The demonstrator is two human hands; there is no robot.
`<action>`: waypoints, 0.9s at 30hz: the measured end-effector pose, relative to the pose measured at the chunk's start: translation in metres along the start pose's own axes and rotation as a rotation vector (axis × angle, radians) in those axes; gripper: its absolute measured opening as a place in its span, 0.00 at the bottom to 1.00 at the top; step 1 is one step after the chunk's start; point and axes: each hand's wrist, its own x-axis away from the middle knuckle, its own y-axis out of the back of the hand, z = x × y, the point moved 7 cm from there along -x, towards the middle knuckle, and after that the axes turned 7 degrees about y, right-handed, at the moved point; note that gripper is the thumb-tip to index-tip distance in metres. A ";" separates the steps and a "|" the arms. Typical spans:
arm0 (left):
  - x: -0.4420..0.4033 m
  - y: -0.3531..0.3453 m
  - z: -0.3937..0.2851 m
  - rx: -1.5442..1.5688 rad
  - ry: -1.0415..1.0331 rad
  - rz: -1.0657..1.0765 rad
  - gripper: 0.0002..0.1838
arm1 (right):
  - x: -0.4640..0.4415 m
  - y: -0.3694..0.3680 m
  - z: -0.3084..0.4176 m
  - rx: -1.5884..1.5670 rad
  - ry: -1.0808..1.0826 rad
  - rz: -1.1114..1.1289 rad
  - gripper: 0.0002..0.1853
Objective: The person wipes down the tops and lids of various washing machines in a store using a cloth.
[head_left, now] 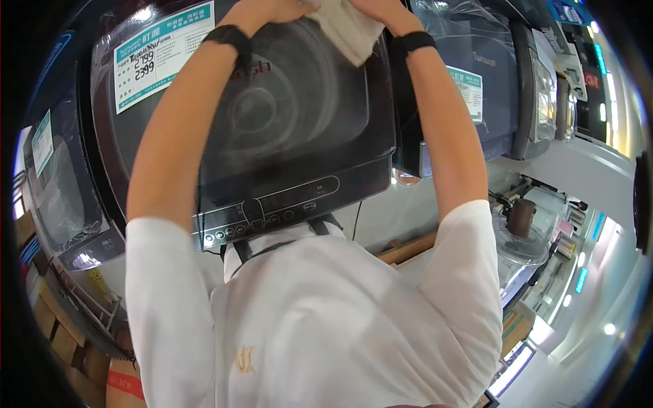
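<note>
A dark glossy washing machine (306, 129) stands in front of me, with a control panel (272, 207) along its near edge and a price sign (163, 51) on its left side. A beige cloth (345, 27) hangs over the far part of its lid. At the top edge of the view, my left hand (275, 9) touches the cloth's left side, its fingers partly hidden. Closed on the cloth's right side is my right hand (381, 9), cut off by the frame edge. Both wrists wear black bands.
Another dark machine (64, 197) stands at the left, and one with a label (490, 75) at the right. A clear round-covered appliance (520, 241) is at the lower right. Cardboard boxes (126, 387) lie at the lower left.
</note>
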 end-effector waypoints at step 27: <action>0.161 0.021 0.012 0.245 -0.247 0.058 0.18 | 0.145 0.052 0.205 -0.166 0.284 0.117 0.09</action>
